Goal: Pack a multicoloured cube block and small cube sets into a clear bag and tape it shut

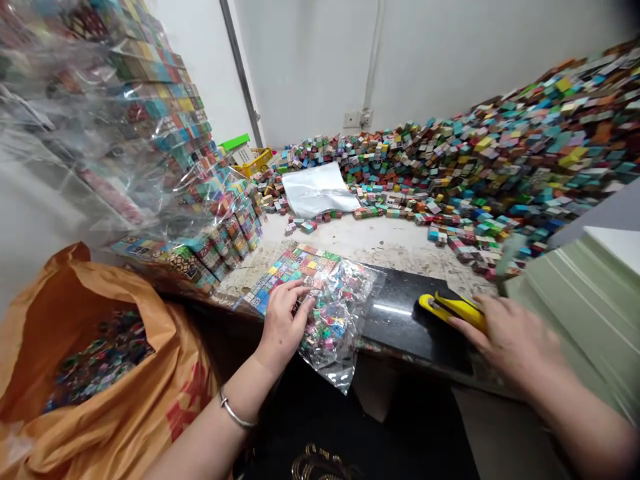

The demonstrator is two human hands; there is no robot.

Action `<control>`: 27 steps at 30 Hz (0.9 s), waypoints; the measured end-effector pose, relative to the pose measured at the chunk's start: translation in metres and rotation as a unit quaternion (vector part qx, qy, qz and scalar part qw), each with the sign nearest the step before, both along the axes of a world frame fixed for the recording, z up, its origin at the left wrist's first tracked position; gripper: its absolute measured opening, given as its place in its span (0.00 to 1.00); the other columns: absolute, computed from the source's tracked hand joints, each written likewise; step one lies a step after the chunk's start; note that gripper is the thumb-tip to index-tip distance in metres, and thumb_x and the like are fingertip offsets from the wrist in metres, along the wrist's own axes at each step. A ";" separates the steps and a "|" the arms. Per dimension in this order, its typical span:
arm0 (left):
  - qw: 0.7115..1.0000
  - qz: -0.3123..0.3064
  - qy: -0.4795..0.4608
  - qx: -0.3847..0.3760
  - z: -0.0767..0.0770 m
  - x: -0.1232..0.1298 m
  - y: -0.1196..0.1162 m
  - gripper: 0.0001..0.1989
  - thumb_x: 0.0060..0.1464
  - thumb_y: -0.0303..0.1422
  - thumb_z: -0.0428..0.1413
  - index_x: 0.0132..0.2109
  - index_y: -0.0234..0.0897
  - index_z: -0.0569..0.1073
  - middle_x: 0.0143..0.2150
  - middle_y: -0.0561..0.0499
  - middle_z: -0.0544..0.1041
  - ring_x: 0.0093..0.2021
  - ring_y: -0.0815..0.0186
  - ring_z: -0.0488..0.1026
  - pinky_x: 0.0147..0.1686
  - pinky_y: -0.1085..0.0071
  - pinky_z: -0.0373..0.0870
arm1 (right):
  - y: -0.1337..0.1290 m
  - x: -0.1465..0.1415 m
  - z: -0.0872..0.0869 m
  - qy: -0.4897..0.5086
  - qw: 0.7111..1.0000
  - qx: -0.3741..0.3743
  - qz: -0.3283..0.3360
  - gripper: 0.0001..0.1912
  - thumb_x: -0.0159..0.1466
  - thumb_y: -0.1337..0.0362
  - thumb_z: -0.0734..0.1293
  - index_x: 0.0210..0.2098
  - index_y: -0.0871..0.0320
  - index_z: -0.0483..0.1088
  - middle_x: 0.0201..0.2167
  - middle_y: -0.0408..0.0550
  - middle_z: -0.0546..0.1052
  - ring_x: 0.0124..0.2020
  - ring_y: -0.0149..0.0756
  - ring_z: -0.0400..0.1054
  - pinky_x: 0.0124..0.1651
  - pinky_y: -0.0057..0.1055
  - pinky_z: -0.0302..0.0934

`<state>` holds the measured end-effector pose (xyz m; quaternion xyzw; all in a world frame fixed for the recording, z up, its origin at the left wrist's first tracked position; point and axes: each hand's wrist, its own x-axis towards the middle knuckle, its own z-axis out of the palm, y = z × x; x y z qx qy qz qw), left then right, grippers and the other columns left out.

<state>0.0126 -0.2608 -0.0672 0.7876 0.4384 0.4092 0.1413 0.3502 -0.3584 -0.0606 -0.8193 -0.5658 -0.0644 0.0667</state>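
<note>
My right hand is wrapped around a yellow-and-black stapler, held over a black board at the table's front edge. A clear plastic bag of small colourful pieces lies left of the board and hangs partly over the edge. My left hand has its fingers bent and closed on the bag's left side. Under and beside the bag is a sheet of colourful patterned squares, partly covered by the hand and bag.
Small colourful boxes are heaped along the wall. A silvery sheet lies at the back. Plastic-wrapped box stacks rise on the left, above an orange sack of small pieces. Pale green card stands at right.
</note>
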 end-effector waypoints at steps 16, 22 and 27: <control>0.998 -0.018 -0.029 0.052 -0.017 -0.025 0.005 0.08 0.53 0.26 0.54 0.42 0.37 0.72 0.46 0.47 0.73 0.53 0.59 0.65 0.53 0.56 0.62 | 0.051 -0.151 0.007 0.577 0.805 -0.127 -0.056 0.17 0.61 0.50 0.58 0.34 0.58 0.64 0.13 0.39 0.67 0.13 0.27 0.58 0.20 0.25 0.53; 0.997 -0.032 -0.044 0.061 -0.020 -0.028 0.005 0.08 0.53 0.26 0.54 0.42 0.37 0.72 0.46 0.47 0.73 0.53 0.58 0.65 0.53 0.55 0.62 | 0.059 -0.157 0.002 0.610 0.786 -0.082 -0.063 0.12 0.59 0.55 0.60 0.27 0.58 0.62 0.11 0.35 0.61 0.14 0.24 0.52 0.19 0.22 0.45; 0.997 0.033 -0.055 0.052 -0.016 -0.046 0.009 0.10 0.56 0.32 0.52 0.46 0.38 0.71 0.49 0.45 0.70 0.52 0.58 0.66 0.55 0.55 0.59 | 0.060 -0.157 0.028 0.600 0.800 -0.027 -0.021 0.11 0.58 0.57 0.62 0.24 0.58 0.61 0.14 0.36 0.62 0.18 0.25 0.54 0.22 0.23 0.48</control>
